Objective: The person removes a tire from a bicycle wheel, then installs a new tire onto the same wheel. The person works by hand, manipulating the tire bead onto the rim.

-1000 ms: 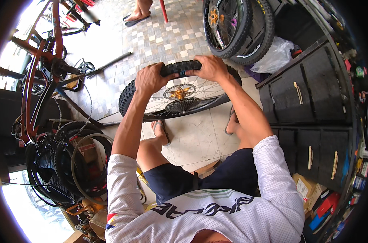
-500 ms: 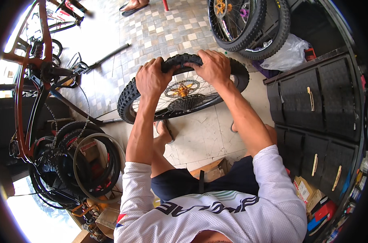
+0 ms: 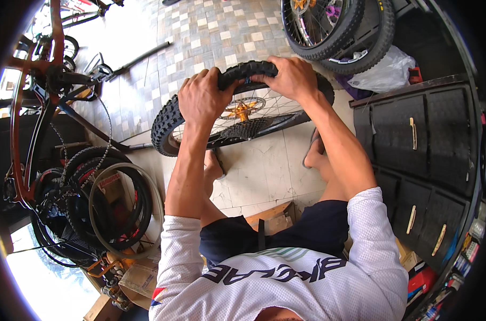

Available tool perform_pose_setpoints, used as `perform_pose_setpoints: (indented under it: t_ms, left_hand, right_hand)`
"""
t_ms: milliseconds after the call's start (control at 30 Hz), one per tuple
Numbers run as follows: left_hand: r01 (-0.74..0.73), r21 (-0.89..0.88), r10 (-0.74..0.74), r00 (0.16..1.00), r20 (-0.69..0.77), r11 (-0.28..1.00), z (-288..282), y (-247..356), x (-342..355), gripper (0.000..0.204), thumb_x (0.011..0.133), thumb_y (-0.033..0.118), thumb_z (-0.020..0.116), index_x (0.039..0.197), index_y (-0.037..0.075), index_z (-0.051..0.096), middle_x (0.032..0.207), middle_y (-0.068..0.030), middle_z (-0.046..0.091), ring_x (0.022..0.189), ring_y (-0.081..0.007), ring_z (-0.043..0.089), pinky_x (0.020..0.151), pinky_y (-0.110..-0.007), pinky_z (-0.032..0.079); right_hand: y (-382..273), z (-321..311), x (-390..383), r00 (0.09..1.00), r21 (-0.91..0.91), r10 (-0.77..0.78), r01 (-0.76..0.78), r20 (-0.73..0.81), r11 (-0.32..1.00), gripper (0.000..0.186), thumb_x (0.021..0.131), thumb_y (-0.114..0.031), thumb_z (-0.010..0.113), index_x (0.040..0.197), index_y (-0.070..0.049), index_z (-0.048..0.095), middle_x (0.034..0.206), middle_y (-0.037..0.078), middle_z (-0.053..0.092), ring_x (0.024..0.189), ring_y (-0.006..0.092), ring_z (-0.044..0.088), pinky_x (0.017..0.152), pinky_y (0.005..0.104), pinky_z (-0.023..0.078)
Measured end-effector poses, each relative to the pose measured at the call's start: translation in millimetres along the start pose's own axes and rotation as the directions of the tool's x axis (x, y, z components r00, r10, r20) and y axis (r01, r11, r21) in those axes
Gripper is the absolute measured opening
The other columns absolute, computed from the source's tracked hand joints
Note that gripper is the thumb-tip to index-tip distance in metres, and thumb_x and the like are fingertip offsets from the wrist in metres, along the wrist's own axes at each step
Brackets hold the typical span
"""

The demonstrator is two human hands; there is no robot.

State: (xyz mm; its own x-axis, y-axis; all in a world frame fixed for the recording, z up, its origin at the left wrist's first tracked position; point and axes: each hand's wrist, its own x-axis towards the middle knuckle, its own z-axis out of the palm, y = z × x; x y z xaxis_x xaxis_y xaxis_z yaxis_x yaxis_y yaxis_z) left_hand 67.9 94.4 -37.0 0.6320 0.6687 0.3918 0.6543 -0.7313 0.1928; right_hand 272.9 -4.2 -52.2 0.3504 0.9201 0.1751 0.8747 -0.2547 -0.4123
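Head view, frame centre — left hand [image 3: 203, 99] and right hand [image 3: 292, 79] grip the knobby tyre [image 3: 165, 124] on its wheel; next, seemingly, pressing its bead over the rim.

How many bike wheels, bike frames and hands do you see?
Bike wheels with spokes: 3, the one being held and two leaning by the cabinet
Red bike frames: 1
Hands: 2, left hand, right hand
Total: 6

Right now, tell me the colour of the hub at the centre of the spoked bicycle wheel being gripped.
Gold-orange, on the wheel hub, clearest in the head view.
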Motion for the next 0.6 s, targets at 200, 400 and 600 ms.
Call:
perform_pose_setpoints:
  t_ms: [200, 400, 600]
  left_hand:
    - [0.004, -0.045, -0.006, 0.999, -0.052, 0.999, 8.6, -1.4, -2.5, 0.046, 0.080, 0.051, 0.082, 0.074, 0.009, 0.064, 0.072, -0.0051, 0.066, 0.071, -0.0275, 0.068, 0.071, -0.040, 0.053]
    - [-0.002, -0.047, -0.004, 0.994, -0.109, 0.999, 17.6, 0.4, -3.2, 0.042, 0.076, 0.045, 0.085, 0.071, 0.011, 0.061, 0.070, -0.0053, 0.064, 0.070, -0.0263, 0.068, 0.068, -0.039, 0.051]
    - [0.061, -0.076, -0.056, 0.997, 0.060, 0.995, -0.7, 1.5, -2.9, 0.046, 0.079, 0.050, 0.082, 0.072, 0.009, 0.063, 0.073, -0.0076, 0.066, 0.070, -0.0312, 0.068, 0.068, -0.041, 0.053]
  right_hand:
    - [0.3, 23.9, -8.5, 0.947, -0.028, -0.116, 0.113, -0.301, 0.993, 0.053, 0.077, -0.061, 0.080, 0.082, -0.008, 0.072, 0.075, 0.012, 0.072, 0.070, 0.0335, 0.070, 0.065, 0.0433, 0.054]
    - [-0.4, 27.7, -7.8, 0.935, -0.031, -0.110, 0.106, -0.336, 0.994, 0.050, 0.077, -0.058, 0.082, 0.077, -0.009, 0.070, 0.071, 0.010, 0.071, 0.066, 0.0322, 0.069, 0.062, 0.0425, 0.052]
    - [-6.5, 2.9, -8.4, 0.994, 0.039, 0.002, 0.002, -0.106, 0.999, 0.057, 0.076, -0.066, 0.078, 0.084, -0.010, 0.076, 0.070, 0.013, 0.071, 0.069, 0.0355, 0.071, 0.066, 0.0445, 0.056]
